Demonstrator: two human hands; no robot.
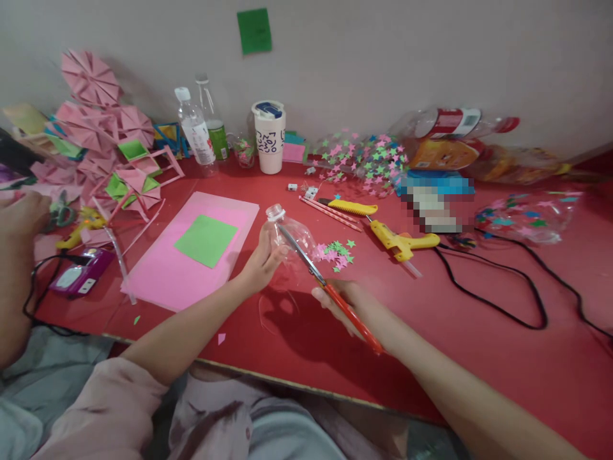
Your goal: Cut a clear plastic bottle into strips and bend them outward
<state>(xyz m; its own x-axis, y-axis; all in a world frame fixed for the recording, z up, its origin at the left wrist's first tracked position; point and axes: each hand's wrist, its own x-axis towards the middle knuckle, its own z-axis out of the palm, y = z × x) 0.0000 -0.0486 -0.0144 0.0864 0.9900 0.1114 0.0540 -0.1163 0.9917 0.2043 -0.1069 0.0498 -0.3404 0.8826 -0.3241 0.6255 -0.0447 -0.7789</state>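
We see the left hand [261, 266] with its fingers pinching a clear, rounded plastic bottle piece [302, 235] just below its narrow neck, above the red counter [498, 364]. The bottle's body spreads to the right of those fingers. We see the right hand [364, 305] too, its fingers curled around the handles of long, orange-red-handled metal scissors [317, 275]. Their blades slant across the bottle towards its neck; through such clear plastic, we cannot quite tell whether they touch it. Small pink and green stars [339, 255] lie just beside the bottle.
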